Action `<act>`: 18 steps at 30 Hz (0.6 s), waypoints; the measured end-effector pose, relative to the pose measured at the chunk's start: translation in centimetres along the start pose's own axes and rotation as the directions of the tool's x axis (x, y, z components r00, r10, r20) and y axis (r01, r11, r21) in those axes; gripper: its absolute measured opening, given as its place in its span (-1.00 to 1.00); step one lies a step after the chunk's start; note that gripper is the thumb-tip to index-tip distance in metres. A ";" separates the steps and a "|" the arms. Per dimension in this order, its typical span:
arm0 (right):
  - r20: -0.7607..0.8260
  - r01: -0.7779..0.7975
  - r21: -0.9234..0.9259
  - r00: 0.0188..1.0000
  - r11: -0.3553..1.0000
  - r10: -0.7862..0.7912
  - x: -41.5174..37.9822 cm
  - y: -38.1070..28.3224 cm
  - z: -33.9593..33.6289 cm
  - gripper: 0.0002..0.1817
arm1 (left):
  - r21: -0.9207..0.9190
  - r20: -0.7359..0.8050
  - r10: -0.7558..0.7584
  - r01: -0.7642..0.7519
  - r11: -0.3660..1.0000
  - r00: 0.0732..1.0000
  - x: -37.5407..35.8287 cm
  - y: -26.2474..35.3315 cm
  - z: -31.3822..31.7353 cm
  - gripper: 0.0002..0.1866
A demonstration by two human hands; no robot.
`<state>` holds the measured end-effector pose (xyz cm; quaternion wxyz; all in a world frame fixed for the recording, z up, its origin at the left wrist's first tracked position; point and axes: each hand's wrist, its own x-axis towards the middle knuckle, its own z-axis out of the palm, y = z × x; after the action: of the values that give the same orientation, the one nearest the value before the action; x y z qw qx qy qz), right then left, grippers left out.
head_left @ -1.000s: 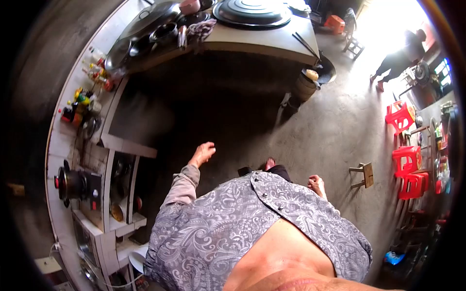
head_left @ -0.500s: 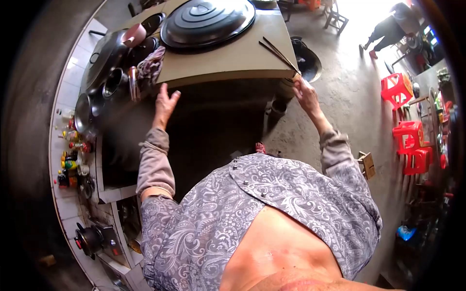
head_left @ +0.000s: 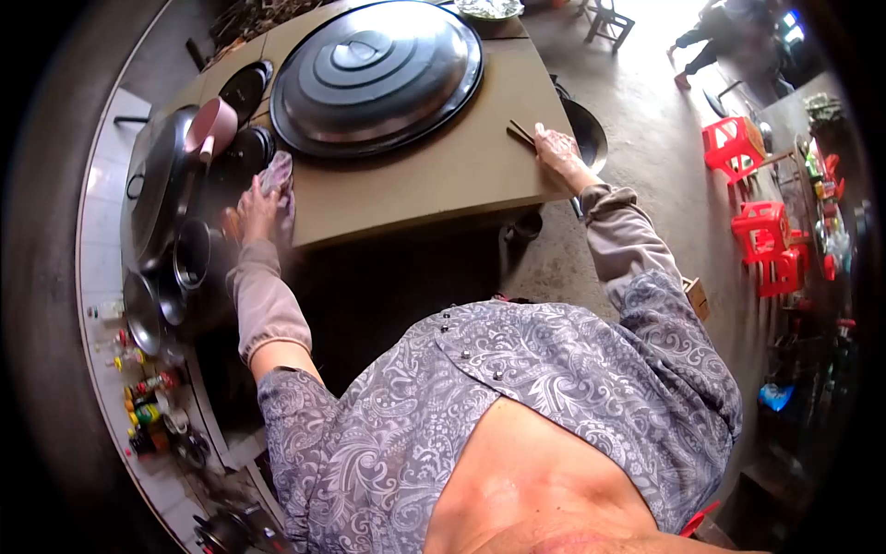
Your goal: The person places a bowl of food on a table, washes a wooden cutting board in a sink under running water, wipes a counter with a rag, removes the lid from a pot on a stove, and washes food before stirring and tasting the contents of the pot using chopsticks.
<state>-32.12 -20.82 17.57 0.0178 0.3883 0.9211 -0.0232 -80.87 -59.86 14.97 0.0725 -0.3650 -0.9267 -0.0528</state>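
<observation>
At the left edge of the tan countertop, my left hand is closed on a crumpled pinkish-purple cloth. My right hand is over the counter's right edge, its fingers around the ends of dark chopsticks that point left. A large black domed lid lies on the counter between my hands. Left of the cloth are a pink pan and a dark round lid.
A dark pot and a large lid stand at the left. Bottles line the lower-left ledge. Red stools and a person are at the right. A foil-like covered dish sits at the top.
My left hand has moved left and taken hold of the cloth, lifting part of it. My right hand has shifted onto the counter with the chopsticks. The view has shifted.
</observation>
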 end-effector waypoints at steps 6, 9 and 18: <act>0.126 0.032 0.042 0.991 0.999 -0.037 -5.4 1.6 -0.6 -0.74 | -0.119 -0.107 0.138 -0.150 0.981 0.985 -7.2 7.0 -1.2 -0.52; 0.148 0.035 0.087 0.988 0.996 -0.047 -9.0 3.3 -1.9 -0.73 | -0.133 -0.147 0.364 -0.383 0.914 0.920 -13.3 15.5 -4.2 -0.54; 0.127 -0.142 0.229 0.985 0.963 0.115 -14.0 11.6 -5.2 -0.81 | -0.325 -0.038 0.690 -0.662 0.675 0.723 -11.5 42.3 -3.1 -0.43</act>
<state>-14.07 -22.46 23.18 0.0249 0.4446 0.8821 -0.1537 -43.38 -37.22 17.92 -0.0134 -0.6903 -0.7069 -0.1534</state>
